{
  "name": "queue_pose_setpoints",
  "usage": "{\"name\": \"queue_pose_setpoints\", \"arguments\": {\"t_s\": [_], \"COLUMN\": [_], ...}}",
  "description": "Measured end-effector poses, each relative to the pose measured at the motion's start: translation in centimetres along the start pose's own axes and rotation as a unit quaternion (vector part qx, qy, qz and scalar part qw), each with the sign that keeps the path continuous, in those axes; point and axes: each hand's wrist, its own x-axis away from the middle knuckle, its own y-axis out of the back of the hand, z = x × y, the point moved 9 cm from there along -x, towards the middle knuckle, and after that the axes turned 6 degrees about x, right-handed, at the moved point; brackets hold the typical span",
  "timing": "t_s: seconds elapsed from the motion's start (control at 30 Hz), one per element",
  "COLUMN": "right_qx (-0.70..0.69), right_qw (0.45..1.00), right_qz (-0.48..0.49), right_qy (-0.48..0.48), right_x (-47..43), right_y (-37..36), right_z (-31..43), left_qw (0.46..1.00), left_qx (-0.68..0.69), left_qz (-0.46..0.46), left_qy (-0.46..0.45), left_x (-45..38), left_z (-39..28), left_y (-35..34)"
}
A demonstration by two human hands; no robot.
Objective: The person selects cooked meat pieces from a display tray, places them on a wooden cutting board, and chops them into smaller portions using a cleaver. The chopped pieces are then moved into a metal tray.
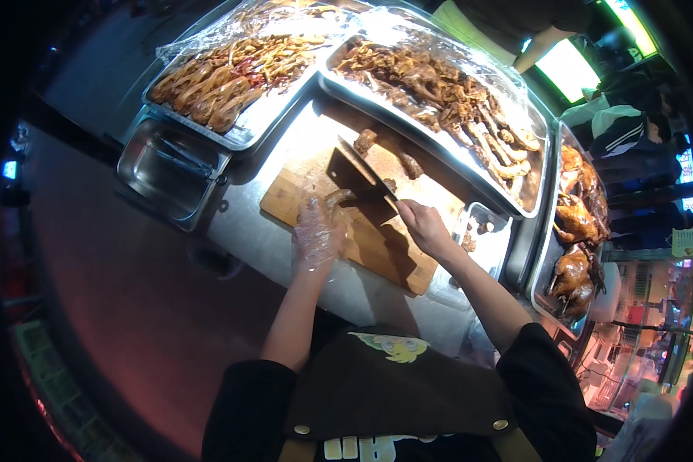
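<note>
My left hand, in a clear plastic glove, holds a curved piece of cooked meat against the wooden cutting board. My bare right hand grips the handle of a cleaver. Its dark, broad blade is over the board, just right of the held meat; whether it touches anything is unclear. Beyond the blade, a short chunk of meat and a longer dark piece lie on the board. A smaller bit shows beside the cleaver, partly hidden by it.
A clear plastic tub with meat pieces sits right of the board. Metal trays of braised meat, duck-like pieces and whole roasted birds surround it. Tongs rest in a steel pan. People stand beyond the counter.
</note>
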Motion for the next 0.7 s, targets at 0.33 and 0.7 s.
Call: {"name": "queue_pose_setpoints", "arguments": {"t_s": [0.33, 0.7], "right_qx": [0.029, -0.076], "right_qw": [0.999, 0.997], "right_qz": [-0.003, 0.022], "right_qy": [0.028, -0.005], "right_x": [-0.8, -0.5], "right_y": [0.4, 2.8], "right_z": [1.2, 4.6], "left_qw": [0.999, 0.995], "left_qx": [-0.017, 0.061], "left_qz": [0.016, 0.056], "left_qy": [-0.031, 0.058], "left_x": [0.0, -0.1], "left_z": [-0.1, 0.0], "left_y": [1.4, 2.0]}}
